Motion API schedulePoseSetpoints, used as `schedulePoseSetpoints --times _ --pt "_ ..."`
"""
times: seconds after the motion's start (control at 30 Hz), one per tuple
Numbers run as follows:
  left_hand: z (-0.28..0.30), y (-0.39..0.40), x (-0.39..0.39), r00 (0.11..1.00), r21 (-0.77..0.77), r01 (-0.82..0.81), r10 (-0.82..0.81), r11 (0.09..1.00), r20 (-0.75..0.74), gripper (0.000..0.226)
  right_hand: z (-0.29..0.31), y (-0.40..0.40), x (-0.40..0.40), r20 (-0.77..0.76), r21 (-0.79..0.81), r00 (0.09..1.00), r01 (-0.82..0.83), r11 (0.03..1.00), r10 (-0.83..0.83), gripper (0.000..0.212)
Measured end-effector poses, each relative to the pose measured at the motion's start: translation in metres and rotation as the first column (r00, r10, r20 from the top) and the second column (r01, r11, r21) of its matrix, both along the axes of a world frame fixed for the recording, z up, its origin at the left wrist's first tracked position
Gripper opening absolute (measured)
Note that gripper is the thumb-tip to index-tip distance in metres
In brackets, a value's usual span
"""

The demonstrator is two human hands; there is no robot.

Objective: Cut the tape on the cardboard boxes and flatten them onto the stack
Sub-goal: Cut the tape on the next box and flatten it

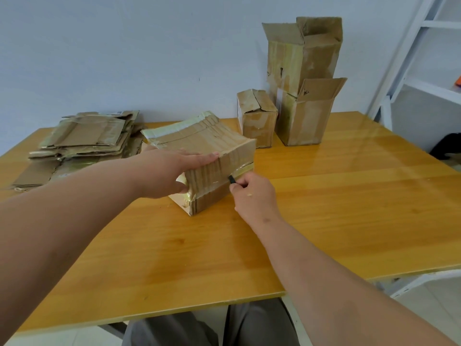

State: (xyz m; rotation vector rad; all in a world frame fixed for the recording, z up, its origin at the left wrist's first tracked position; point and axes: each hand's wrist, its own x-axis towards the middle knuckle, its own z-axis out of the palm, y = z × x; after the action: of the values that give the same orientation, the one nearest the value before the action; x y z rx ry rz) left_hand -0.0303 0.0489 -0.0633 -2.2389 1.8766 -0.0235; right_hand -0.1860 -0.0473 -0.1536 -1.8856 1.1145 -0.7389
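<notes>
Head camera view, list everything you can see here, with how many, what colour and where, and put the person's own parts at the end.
taped box: one, brown with clear tape, table centre, on its side
cutter: one, black, tip at the tape seam on the box's near face
flattened stack: one pile, brown, far left of the table
small box: one, brown, flaps closed, behind the taped box
open boxes: two, brown, far right, flaps up; the taller stands behind or on the shorter, cannot tell which
table: one, yellow-orange wood
white shelving: one, right edge
wall: pale blue-grey
dark item: one, black, floor at right, unclear
grey trousers: below the table edge
left hand: presses on the taped box
right hand: grips the cutter
</notes>
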Motion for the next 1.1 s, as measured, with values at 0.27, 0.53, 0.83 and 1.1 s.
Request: schedulePoseSetpoints --times 0.27,0.53,0.83,1.1 --pt "-0.001 0.003 0.001 0.995 -0.002 0.021 -0.021 1.0 -0.098 0.087 0.0 0.039 0.005 0.042 0.052 0.992 -0.118 0.992 0.116 0.015" --pt "-0.002 0.003 0.003 0.996 0.013 0.026 -0.025 1.0 -0.083 0.084 0.002 0.061 0.005 0.019 -0.007 0.967 -0.254 0.967 0.254 0.016" --pt "0.0 0.007 0.005 0.994 0.053 0.037 -0.031 0.998 -0.102 0.087 0.014 0.054 -0.01 -0.04 -0.006 0.911 -0.41 0.912 0.41 0.011" --pt "0.023 0.001 0.001 0.993 -0.019 0.026 -0.028 0.999 -0.114 0.053 0.003 0.032 -0.031 -0.01 -0.12 0.981 -0.192 0.974 0.192 0.015"
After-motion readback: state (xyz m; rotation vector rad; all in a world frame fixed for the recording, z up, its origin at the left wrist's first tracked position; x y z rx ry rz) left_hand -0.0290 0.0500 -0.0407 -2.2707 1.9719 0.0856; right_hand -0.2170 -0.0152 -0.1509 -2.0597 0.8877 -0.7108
